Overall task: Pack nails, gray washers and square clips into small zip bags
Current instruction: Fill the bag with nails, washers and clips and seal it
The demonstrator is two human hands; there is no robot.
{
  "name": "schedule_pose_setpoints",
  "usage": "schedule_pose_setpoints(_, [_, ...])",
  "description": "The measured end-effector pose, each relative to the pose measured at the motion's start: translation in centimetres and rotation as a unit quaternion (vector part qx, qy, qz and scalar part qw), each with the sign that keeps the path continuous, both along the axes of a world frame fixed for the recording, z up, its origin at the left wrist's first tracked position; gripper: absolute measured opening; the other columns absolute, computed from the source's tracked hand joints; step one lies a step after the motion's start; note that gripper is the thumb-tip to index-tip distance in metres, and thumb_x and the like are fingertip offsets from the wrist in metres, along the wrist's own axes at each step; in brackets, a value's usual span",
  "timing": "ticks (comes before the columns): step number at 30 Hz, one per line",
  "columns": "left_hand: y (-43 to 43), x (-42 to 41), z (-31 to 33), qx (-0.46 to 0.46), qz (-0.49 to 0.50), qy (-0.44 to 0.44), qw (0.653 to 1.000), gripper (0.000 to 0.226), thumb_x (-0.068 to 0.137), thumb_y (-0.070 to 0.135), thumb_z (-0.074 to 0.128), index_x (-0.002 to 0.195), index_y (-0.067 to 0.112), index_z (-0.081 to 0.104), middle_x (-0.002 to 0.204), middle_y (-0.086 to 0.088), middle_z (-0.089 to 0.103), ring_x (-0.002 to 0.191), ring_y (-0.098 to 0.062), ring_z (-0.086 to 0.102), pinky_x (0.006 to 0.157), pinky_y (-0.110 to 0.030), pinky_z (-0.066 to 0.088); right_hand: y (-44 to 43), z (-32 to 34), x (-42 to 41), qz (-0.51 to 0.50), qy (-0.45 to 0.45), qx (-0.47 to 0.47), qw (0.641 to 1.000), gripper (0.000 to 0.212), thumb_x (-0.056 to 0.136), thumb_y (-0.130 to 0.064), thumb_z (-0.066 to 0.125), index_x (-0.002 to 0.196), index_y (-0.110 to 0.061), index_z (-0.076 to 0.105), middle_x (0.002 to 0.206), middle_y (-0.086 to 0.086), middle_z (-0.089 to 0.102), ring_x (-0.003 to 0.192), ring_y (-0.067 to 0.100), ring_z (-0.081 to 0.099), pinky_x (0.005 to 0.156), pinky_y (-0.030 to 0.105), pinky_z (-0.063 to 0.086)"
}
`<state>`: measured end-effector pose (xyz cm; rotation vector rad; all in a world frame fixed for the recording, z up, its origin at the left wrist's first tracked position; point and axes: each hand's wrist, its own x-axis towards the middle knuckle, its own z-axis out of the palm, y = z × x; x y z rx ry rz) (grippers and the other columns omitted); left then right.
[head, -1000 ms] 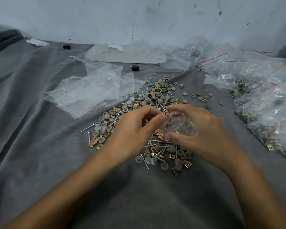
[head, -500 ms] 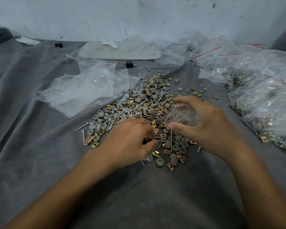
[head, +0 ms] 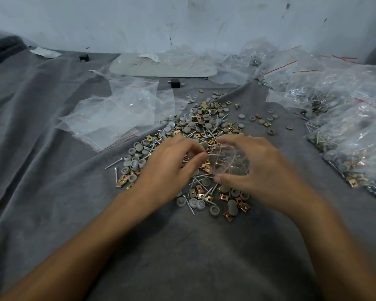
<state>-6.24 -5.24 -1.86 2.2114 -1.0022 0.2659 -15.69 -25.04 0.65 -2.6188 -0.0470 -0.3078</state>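
One small zip bag (head: 230, 161), clear, sits just above the near half of the pile (head: 204, 127), cupped in the right hand (head: 258, 168). Fingers curl over the top and the thumb is underneath, so it grips the bag. A few gray washers show through the plastic. The left hand (head: 169, 170) is over the pile's near-left part, thumb and forefinger pinching a nail (head: 214, 155). The nail lies roughly level and points at the bag; blur hides whether its tip is inside.

The pile is loose mixed hardware: gray washers (head: 208, 126), brass-coloured square clips (head: 199, 189) and nails (head: 112, 165), some strays on the pile's left edge. It lies on a wrinkled gray cloth (head: 182, 257), which runs out from the pile on all sides.

Left of the pile, touching its edge: a heap of empty zip bags (head: 117, 114) with red seal strips. Right of the pile, well apart: many filled bags (head: 356, 137), stacked, with nails and washers visible inside. Behind the pile is a small black block (head: 175, 83), further behind it a pale flat sheet (head: 161, 66) under loose plastic, then a scuffed white wall (head: 182, 18). Both forearms are bare and reach toward the pile from the near side.
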Motion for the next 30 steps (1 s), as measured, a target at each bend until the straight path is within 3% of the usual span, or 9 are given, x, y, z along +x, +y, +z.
schedule_pose_setpoints(5, [-0.2, -0.3, -0.2, -0.016, -0.033, 0.01, 0.999, 0.022, 0.097, 0.042, 0.059, 0.107, 0.025, 0.068, 0.092, 0.018, 0.055, 0.088, 0.0, 0.051, 0.076, -0.021, 0.04, 0.7, 0.0, 0.1, 0.01, -0.005, -0.001, 1.0, 0.076, 0.068, -0.062, 0.073, 0.138, -0.05, 0.045, 0.126, -0.023, 0.053, 0.129, 0.01, 0.042, 0.105, 0.045, 0.043])
schedule_pose_setpoints(8, [-0.3, -0.6, -0.1, -0.033, -0.033, 0.038, 0.998, 0.039, 0.097, 0.053, 0.05, 0.12, 0.025, 0.064, 0.098, 0.02, 0.056, 0.092, 0.003, 0.054, 0.079, -0.022, 0.044, 0.5, -0.1, 0.2, 0.012, -0.022, 0.006, 1.0, 0.075, 0.069, -0.06, 0.072, 0.138, -0.05, 0.046, 0.119, -0.029, 0.052, 0.125, 0.009, 0.044, 0.105, 0.043, 0.043])
schedule_pose_setpoints(11, [-0.1, -0.5, -0.1, -0.052, -0.022, 0.049, 0.997, 0.025, 0.1, 0.042, 0.057, 0.117, 0.024, 0.063, 0.095, 0.018, 0.059, 0.088, 0.001, 0.056, 0.075, -0.028, 0.045, -0.3, -0.2, 0.2, -0.002, -0.04, 0.009, 0.999, 0.073, 0.07, -0.061, 0.073, 0.137, -0.047, 0.049, 0.115, -0.029, 0.049, 0.123, 0.008, 0.045, 0.101, 0.038, 0.042])
schedule_pose_setpoints(13, [0.0, -0.5, 0.1, -0.02, -0.024, 0.022, 0.999, 0.012, 0.097, 0.033, 0.064, 0.105, 0.024, 0.065, 0.088, 0.017, 0.057, 0.086, -0.001, 0.052, 0.076, -0.029, 0.041, -0.7, -0.1, 0.2, -0.014, -0.048, 0.006, 0.999, 0.075, 0.07, -0.061, 0.074, 0.139, -0.043, 0.051, 0.117, -0.025, 0.052, 0.123, 0.009, 0.047, 0.099, 0.035, 0.041])
schedule_pose_setpoints(16, [0.0, -0.9, 0.2, 0.066, -0.044, -0.003, 0.997, 0.019, 0.088, 0.039, 0.062, 0.092, 0.022, 0.069, 0.084, 0.01, 0.055, 0.087, -0.012, 0.05, 0.079, -0.029, 0.037, -1.2, 0.1, 0.2, -0.025, -0.066, 0.005, 0.997, 0.074, 0.071, -0.057, 0.078, 0.139, -0.04, 0.052, 0.119, -0.024, 0.055, 0.124, 0.011, 0.05, 0.099, 0.034, 0.041])
schedule_pose_setpoints(19, [-0.1, -1.4, 0.2, 0.134, -0.084, -0.023, 0.987, 0.022, 0.083, 0.044, 0.059, 0.086, 0.024, 0.069, 0.084, 0.008, 0.053, 0.084, -0.01, 0.044, 0.075, -0.024, 0.026, -1.4, 0.2, 0.2, -0.025, -0.067, 0.009, 0.997, 0.073, 0.072, -0.055, 0.078, 0.139, -0.039, 0.052, 0.121, -0.023, 0.056, 0.125, 0.014, 0.051, 0.101, 0.036, 0.042])
schedule_pose_setpoints(23, [-0.2, -1.4, 0.0, 0.187, -0.086, -0.023, 0.978, 0.023, 0.087, 0.051, 0.061, 0.096, 0.031, 0.068, 0.091, 0.01, 0.05, 0.088, -0.008, 0.039, 0.08, -0.027, 0.027, -1.5, 0.1, 0.2, -0.028, -0.059, 0.014, 0.998, 0.073, 0.074, -0.053, 0.08, 0.139, -0.039, 0.052, 0.125, -0.019, 0.06, 0.125, 0.014, 0.051, 0.1, 0.035, 0.042])
schedule_pose_setpoints(26, [-0.3, -1.4, -0.1, 0.2, -0.076, -0.039, 0.976, 0.03, 0.09, 0.053, 0.057, 0.107, 0.032, 0.069, 0.097, 0.009, 0.052, 0.096, -0.011, 0.044, 0.09, -0.032, 0.037, -1.4, 0.1, 0.1, -0.028, -0.053, 0.013, 0.998, 0.073, 0.074, -0.053, 0.08, 0.14, -0.039, 0.052, 0.122, -0.022, 0.057, 0.125, 0.012, 0.05, 0.096, 0.032, 0.04])
schedule_pose_setpoints(30, [-0.6, -1.5, -0.2, 0.224, -0.067, -0.07, 0.97, 0.032, 0.095, 0.05, 0.051, 0.114, 0.031, 0.068, 0.105, 0.007, 0.054, 0.102, -0.014, 0.047, 0.094, -0.034, 0.037, -1.2, 0.4, -0.1, -0.02, -0.062, 0.029, 0.997, 0.074, 0.073, -0.052, 0.08, 0.14, -0.038, 0.053, 0.12, -0.022, 0.057, 0.124, 0.011, 0.052, 0.097, 0.03, 0.04])
